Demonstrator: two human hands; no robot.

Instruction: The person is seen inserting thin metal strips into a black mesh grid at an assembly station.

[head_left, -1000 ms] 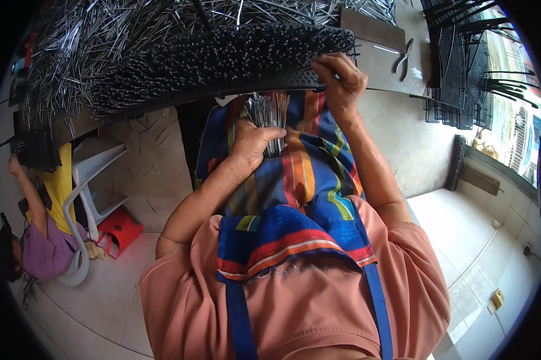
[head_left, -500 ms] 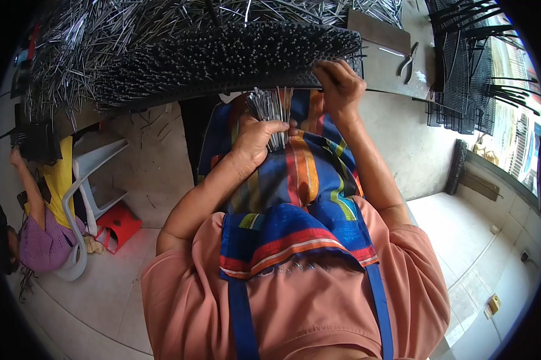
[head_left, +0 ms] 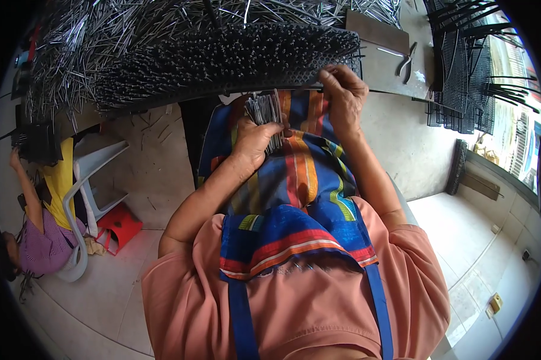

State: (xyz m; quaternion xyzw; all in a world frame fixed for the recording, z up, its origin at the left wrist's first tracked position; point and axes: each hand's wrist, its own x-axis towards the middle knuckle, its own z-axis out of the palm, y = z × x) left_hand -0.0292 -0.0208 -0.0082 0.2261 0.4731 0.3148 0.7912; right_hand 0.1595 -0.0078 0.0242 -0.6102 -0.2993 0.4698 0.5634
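My left hand (head_left: 252, 138) is wrapped round a bundle of thin grey strips (head_left: 263, 109) above my lap, their ends standing up past the thumb. To its right, my right hand (head_left: 346, 101) is raised near the front right corner of a long black perforated panel (head_left: 318, 75). Thumb and forefinger are pinched together; a thin dark strip seems to run leftward from them, but it is blurred. Rows of dark strips (head_left: 222, 59) stick up densely from the panel, while a patch at its right end shows bare holes.
Loose strips (head_left: 78, 36) are heaped behind and left of the panel. Pliers (head_left: 407, 63) and a brown board (head_left: 378, 33) lie on the table at right. Black mesh panels (head_left: 462, 78) stand by the window. Another person (head_left: 48, 240) sits far left by a grey plastic chair (head_left: 78, 198).
My right hand has drawn back slightly from the panel, down and to the right. The left hand keeps its bundle, which has tilted a little.
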